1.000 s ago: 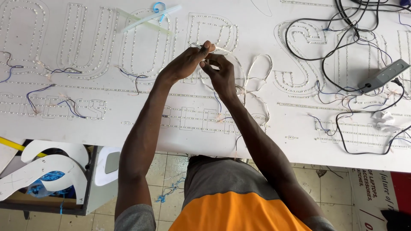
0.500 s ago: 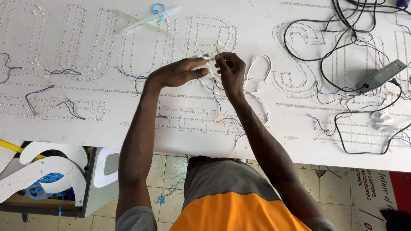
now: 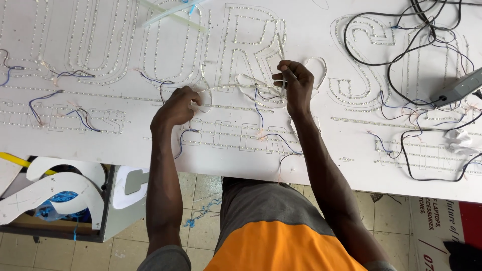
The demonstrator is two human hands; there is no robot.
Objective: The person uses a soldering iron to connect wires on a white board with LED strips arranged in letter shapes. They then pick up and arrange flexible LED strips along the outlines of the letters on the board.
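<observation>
Spreading apart, left hand (image 3: 176, 106), right hand (image 3: 295, 85), LED strip (image 3: 236, 88) stretched between

I count two hands on the job, a left hand (image 3: 176, 108) and a right hand (image 3: 296, 85). One white sign board (image 3: 125, 145) lies across the worktop. One grey power box (image 3: 459, 89) sits at the right edge. Two white cut-out letters (image 3: 50, 193) lean down by the floor. One flexible light strip (image 3: 236, 88) runs between the hands.
</observation>
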